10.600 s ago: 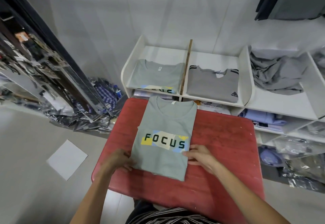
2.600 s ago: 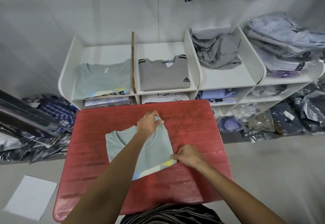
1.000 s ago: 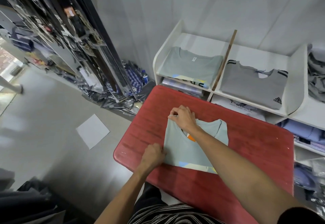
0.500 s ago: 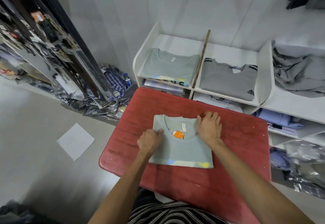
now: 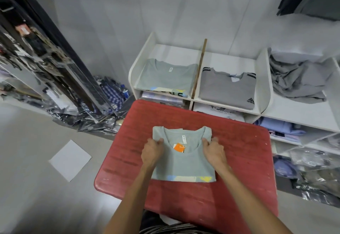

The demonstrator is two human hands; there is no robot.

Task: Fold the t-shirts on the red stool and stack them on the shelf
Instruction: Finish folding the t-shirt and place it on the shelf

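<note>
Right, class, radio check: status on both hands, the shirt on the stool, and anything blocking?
Left hand and right hand grip folded green t-shirt at its shoulders. Shirt flat on red stool. Matching stack waits on shelf; nothing between.

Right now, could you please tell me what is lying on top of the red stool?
One folded green t-shirt with an orange tag lies on the red stool. Left hand and right hand grip its sides. Anything beneath it is covered.

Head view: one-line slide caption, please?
Both hands, left hand and right hand, grip the folded green t-shirt on the red stool.
</note>
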